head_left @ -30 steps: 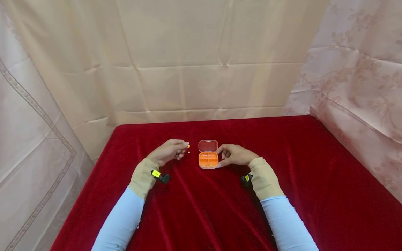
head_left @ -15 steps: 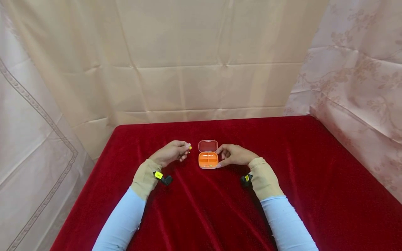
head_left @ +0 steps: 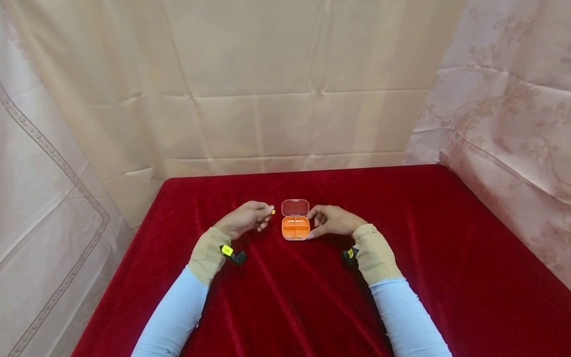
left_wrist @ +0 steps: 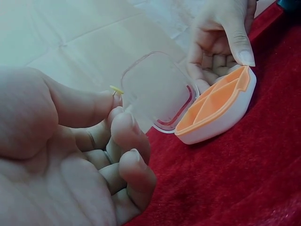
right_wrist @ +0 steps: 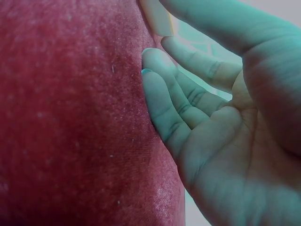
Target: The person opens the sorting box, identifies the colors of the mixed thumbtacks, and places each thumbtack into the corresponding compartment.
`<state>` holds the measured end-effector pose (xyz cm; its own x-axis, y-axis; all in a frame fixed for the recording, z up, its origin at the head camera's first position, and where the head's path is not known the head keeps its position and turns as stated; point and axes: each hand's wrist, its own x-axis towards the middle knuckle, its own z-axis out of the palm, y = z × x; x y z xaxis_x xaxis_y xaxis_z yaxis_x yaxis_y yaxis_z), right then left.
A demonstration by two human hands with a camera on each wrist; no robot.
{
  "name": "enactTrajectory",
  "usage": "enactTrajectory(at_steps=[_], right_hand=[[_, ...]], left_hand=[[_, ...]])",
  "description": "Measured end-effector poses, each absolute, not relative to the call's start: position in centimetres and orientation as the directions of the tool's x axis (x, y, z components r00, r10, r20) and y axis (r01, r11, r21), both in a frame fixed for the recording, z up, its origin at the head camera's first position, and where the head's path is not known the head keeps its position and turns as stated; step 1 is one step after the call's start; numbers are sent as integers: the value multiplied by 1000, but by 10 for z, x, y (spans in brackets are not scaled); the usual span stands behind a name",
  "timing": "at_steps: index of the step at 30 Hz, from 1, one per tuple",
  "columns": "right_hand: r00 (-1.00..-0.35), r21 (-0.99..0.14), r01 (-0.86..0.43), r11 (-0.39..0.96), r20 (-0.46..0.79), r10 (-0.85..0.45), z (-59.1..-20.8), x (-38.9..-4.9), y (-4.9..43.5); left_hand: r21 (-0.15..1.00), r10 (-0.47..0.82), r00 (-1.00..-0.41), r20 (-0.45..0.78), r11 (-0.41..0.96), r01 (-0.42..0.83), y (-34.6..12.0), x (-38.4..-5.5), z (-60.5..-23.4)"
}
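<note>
Near the middle of the table stands an orange-and-white pill box with four-way dividers, its clear lid swung back. My right hand holds the box at its right side, thumb on the near corner and fingers by the hinge end. The left wrist view shows that thumb at the rim. To the left of the box, my left hand pinches a yellow thumbtack between thumb and forefinger, its thin metal pin showing. The other left fingers are curled. In the right wrist view only a corner of the box shows.
A red velvet cloth covers the table. Beige curtain hangs behind the far edge, with patterned cloth on the right side. Each wrist carries a small black camera.
My left hand has moved slightly to the right and toward me, bringing the thumbtack closer to the pill box. My right hand and the box have stayed in place.
</note>
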<state>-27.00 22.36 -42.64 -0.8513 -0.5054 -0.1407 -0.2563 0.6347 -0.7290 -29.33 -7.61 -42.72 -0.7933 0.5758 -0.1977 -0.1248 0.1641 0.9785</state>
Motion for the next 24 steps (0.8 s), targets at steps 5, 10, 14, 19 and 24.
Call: enactTrajectory(at_steps=[5, 10, 14, 19, 24], right_hand=[[-850, -729, -259, 634, -139, -508, -427, -270, 224], [-852, -730, -255, 634, -140, -504, -427, -271, 224], [-854, -730, -253, 636, -141, -501, -426, -271, 223], [-854, -728, -253, 638, -141, -500, -425, -270, 224], [-852, -727, -257, 636, -141, -505, -426, -270, 224]], left_hand=[[979, 574, -796, -192, 169, -114, -77, -291, -425], [979, 574, -797, -189, 170, -110, -76, -290, -421], [979, 561, -807, -185, 174, -104, -74, -289, -420], [978, 552, -815, -176, 191, -81, -70, -289, -421], [979, 545, -822, -167, 187, -75, -67, -287, -422]])
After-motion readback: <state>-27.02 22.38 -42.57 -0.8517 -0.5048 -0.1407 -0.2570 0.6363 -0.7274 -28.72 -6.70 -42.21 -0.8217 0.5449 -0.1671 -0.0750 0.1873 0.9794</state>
